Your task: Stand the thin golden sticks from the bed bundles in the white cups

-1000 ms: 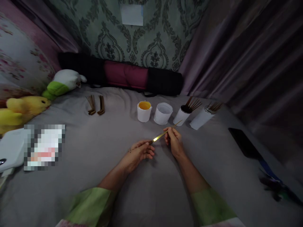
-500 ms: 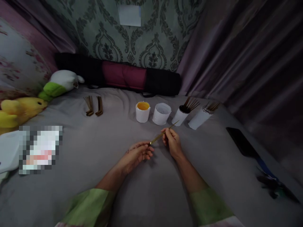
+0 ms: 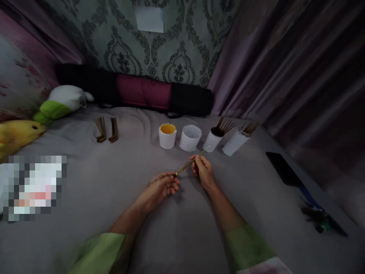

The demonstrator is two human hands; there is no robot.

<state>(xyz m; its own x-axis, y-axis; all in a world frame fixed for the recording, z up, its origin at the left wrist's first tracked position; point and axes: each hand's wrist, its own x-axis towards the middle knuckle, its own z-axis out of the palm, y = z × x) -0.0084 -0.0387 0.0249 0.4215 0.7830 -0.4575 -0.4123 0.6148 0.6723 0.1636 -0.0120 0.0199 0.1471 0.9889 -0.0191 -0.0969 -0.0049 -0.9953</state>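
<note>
A thin brown stick (image 3: 184, 167), with a small shiny gold band near its lower end, slants between my two hands above the grey sheet. My left hand (image 3: 163, 185) pinches that lower end between thumb and forefinger, its other fingers loosely curled. Higher up, my right hand (image 3: 203, 169) has its fingers closed around the stick, and the thin tip pokes out past them. Just beyond the hands stand a white cup with yellow inside (image 3: 167, 140), a wider white cup (image 3: 190, 141), and a white cup with a dark inside and several brown sticks (image 3: 213, 140).
A tall white holder (image 3: 236, 142) with thin sticks leans at the row's right end. Two bent brown stick bundles (image 3: 99, 133) lie back left. Plush toys (image 3: 64, 102) sit at far left, a black phone (image 3: 282, 167) at right, a long black-and-maroon bag (image 3: 145, 91) along the wall.
The whole view has shifted slightly, so everything appears a little further left. Both hands keep hold of the stick in nearly the same pose.
</note>
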